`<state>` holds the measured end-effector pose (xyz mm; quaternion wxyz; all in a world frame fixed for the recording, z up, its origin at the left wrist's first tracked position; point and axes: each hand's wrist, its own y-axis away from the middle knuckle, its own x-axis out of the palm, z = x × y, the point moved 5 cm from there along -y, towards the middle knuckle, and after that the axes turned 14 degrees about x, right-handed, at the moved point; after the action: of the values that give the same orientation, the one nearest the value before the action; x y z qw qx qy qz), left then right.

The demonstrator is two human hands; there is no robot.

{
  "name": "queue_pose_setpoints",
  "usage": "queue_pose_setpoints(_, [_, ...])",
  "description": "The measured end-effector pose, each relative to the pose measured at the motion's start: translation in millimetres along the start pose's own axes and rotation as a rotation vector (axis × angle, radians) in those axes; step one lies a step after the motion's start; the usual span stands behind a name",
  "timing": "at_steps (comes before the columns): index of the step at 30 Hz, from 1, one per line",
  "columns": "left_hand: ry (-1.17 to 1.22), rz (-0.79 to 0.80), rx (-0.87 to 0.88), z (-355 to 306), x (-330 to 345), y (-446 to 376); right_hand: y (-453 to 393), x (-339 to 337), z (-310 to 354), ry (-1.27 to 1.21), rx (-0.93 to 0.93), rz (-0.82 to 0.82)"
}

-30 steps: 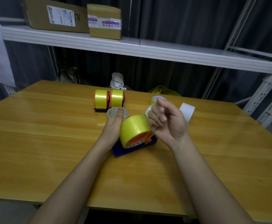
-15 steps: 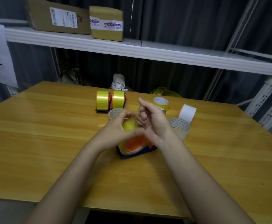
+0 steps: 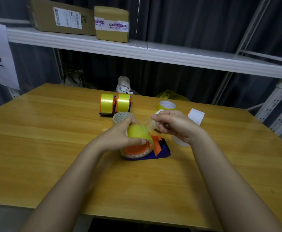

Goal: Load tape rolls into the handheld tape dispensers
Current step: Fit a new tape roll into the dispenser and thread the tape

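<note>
**Hands on the yellow roll at the near dispenser**

The left hand (image 3: pixel 118 137) curls round a yellow roll (image 3: pixel 137 135) that sits on the orange hub of a blue dispenser (image 3: pixel 155 152) — thumb on the near edge, fingers over the far side. The dispenser rests on the table (image 3: pixel 53 148), roughly mid-table, its orange front part pointing right. Just to the right, the right hand (image 3: pixel 173 125) is raised above the dispenser, fingers bent in and pinching a clear strip of tape (image 3: pixel 147 123) that runs off the roll; the strip is faint and blurred, so its end is hard to make out.

Behind the hands stand two loaded dispensers (image 3: pixel 115 105) side by side, each with a yellow roll upright. A clear roll (image 3: pixel 122 117) lies flat just beside the left fingertips. Further right a yellow-rimmed roll (image 3: pixel 167 105) lies flat, and a white roll (image 3: pixel 196 116) stands tilted near the right wrist. Another whitish roll (image 3: pixel 180 142) shows partly under the right wrist.

Beyond the table, a white shelf (image 3: pixel 170 55) carries two cardboard boxes (image 3: pixel 86 19) — both labelled.
</note>
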<state>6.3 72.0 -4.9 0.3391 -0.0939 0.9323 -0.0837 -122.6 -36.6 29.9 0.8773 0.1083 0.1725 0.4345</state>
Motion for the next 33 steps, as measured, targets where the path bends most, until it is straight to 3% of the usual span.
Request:
queue_pose_setpoints(10, [-0.041, 0.053, -0.031, -0.1, 2.0, -9.2, -2.7, -1.5, -24.5, 0.074, 0.014, 0.003])
queue_pose_setpoints(14, [-0.070, -0.043, -0.006, 0.6, 6.0, -9.8, -4.2, 8.9, -26.3, -0.188, -0.087, 0.043])
queue_pose_setpoints(20, [-0.003, -0.130, -0.015, 9.1, 6.6, -7.8, -12.9, 32.9, -34.8, -0.657, -0.089, 0.090])
queue_pose_setpoints(33, [-0.044, -0.116, -0.009, 8.2, 8.2, -9.6, -10.5, 35.0, -40.8, -0.959, -0.136, 0.027])
